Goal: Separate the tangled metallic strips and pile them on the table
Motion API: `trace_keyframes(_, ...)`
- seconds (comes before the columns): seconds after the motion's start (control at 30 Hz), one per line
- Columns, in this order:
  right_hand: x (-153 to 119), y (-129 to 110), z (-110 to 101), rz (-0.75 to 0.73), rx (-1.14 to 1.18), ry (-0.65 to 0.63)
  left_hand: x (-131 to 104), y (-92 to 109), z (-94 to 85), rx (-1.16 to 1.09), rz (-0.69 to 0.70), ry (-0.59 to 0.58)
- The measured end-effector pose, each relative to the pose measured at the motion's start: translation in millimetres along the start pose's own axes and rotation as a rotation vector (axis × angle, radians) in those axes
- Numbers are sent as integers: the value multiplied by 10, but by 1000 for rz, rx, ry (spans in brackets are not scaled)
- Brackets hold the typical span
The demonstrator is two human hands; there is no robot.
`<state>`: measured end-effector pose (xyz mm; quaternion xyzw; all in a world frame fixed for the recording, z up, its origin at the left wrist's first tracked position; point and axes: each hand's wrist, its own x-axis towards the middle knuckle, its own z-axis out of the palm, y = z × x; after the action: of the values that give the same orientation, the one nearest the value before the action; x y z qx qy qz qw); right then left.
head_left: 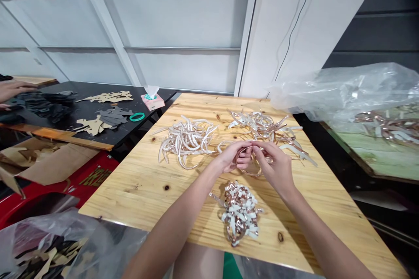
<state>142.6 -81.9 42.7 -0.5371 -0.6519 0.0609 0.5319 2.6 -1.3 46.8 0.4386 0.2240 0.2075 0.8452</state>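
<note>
My left hand (236,157) and my right hand (274,163) meet fingertip to fingertip above the wooden table, both closed on a thin, shiny rose-gold strip (254,174) that curves in a loop below them. Just beyond on the left lies a pile of curved whitish strips (188,139). Behind my right hand is a looser heap of rose-gold and white strips (258,124). Closer to me, between my forearms, sits a clump of short rose-gold and white pieces (240,211). The exact grip is partly hidden by my fingers.
A wooden table (137,189) spans the middle. On the black table (131,133) to the left are cut pieces, a green ring (136,117), a tissue box (152,100) and another person's hand (15,89). Clear plastic (353,89) covers strips on the right.
</note>
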Motion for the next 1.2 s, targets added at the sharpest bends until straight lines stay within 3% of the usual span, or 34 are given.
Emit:
trace_keyframes(0.07, -19, -2, 13, 65, -10, 68, 10, 15, -16, -50, 37, -84)
trace_keyframes(0.17, -30, 18, 36, 244, 108, 160, 38, -2, -32, 10, 230, -51)
trace_keyframes(0.27, -17, 51, 60, 346, 346, 80, 40, -49, -21, 310, 408, 10)
trace_keyframes(0.4, -25, 67, 103, 320, 457, -45, 9, -95, 14, 653, 539, 128)
trace_keyframes(0.57, -98, 56, 183, 286, 521, -123, 22, -91, -29, 654, 566, 342)
trace_keyframes(0.73, -160, 41, 244, 257, 527, -223, 39, -113, -77, 511, 444, 223)
trace_keyframes(0.97, -172, 55, 243, 306, 480, -137, 54, -122, -95, 835, 576, 395)
trace_keyframes(1.2, -157, 16, 209, 357, 533, -125, 85, -166, -86, 899, 634, 428)
